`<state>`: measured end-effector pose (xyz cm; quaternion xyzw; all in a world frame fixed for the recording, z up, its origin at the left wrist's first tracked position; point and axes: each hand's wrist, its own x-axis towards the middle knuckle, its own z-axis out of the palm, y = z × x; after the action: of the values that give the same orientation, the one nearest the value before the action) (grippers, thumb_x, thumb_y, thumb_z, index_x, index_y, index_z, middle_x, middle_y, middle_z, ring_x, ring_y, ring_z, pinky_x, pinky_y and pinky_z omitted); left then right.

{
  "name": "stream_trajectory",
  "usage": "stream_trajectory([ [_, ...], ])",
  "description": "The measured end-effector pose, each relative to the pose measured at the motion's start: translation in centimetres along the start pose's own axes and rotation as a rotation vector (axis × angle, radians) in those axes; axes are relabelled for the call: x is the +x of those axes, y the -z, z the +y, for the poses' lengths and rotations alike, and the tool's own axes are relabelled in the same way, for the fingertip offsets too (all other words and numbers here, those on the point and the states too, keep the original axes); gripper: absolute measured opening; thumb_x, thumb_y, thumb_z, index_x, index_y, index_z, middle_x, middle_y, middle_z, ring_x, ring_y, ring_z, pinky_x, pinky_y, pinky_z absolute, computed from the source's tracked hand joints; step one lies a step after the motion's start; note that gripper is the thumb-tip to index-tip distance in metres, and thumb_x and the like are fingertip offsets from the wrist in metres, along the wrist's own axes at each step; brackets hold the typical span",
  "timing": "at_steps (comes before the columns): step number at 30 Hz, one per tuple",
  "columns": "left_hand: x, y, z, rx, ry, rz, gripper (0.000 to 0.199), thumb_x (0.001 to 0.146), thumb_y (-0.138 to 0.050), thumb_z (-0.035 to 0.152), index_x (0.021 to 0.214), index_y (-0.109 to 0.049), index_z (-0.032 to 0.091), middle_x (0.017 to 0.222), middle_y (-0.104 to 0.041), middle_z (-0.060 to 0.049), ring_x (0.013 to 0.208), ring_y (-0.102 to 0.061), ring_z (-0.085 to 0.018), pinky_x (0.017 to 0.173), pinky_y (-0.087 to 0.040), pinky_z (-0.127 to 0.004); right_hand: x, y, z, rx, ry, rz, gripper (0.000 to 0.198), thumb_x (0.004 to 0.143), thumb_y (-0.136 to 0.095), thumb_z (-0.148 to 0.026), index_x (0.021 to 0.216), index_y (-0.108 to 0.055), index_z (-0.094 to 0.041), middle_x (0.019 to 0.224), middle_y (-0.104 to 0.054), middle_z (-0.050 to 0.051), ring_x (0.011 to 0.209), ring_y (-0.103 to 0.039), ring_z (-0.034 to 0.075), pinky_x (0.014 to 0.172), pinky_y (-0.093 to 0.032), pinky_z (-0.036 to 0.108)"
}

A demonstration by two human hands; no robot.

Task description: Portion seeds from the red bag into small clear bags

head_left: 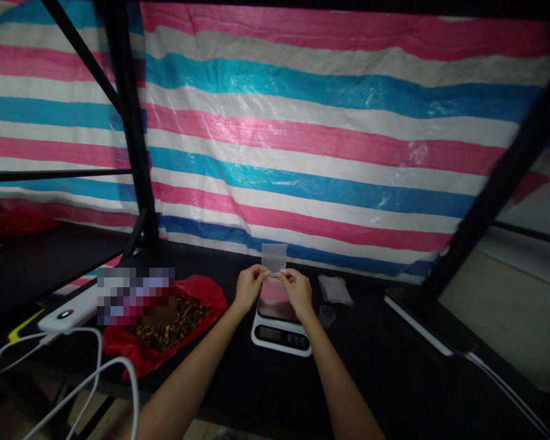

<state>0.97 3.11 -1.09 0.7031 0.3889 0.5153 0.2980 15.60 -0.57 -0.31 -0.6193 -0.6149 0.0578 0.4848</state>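
Observation:
A small clear plastic bag point(274, 256) is upright above the far end of a white kitchen scale point(282, 343). My left hand point(250, 287) pinches the bag's near edge from the left, thumb and fingertips together. From the right, my right hand point(299, 292) pinches the same edge. The scale's shiny weighing plate point(275, 300) lies below both hands, and its display is too dark to read. To the left, a red plastic bag point(215, 296) lies spread around a heap of small brown pieces point(183, 321), partly covered by a pixelated patch.
Right of the scale are a pile of clear bags point(335, 289) and a small clear cup point(327, 316). A white device point(68, 311) with looping white cable point(96, 366) is at left. Another flat device point(417, 324) lies at right. Black frame posts point(132, 122) flank a striped sheet point(302, 134).

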Motion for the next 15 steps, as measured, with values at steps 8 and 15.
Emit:
stream_trajectory([
  [8,0.20,-0.53,-0.42,-0.140,-0.011,-0.083,0.035,0.070,-0.058,0.046,0.075,-0.064,0.012,0.058,-0.062,-0.002,0.042,-0.049,-0.008,0.045,-0.037,-0.019,0.05,0.66,-0.44,0.026,0.031,-0.049,0.023,0.073,-0.053,-0.040,0.075,-0.066,-0.021,0.069,-0.066,0.000,0.055,-0.055,0.013,0.053,-0.038,0.022],
  [15,0.05,-0.19,0.10,-0.110,-0.024,-0.124,0.036,0.072,-0.055,0.047,0.073,-0.064,0.012,0.057,-0.062,-0.002,0.039,-0.046,-0.007,0.043,-0.035,-0.018,0.06,0.53,-0.42,-0.022,0.045,-0.064,0.023,0.071,-0.055,-0.039,0.072,-0.067,-0.020,0.062,-0.063,0.001,0.055,-0.053,0.013,0.052,-0.036,0.022],
])
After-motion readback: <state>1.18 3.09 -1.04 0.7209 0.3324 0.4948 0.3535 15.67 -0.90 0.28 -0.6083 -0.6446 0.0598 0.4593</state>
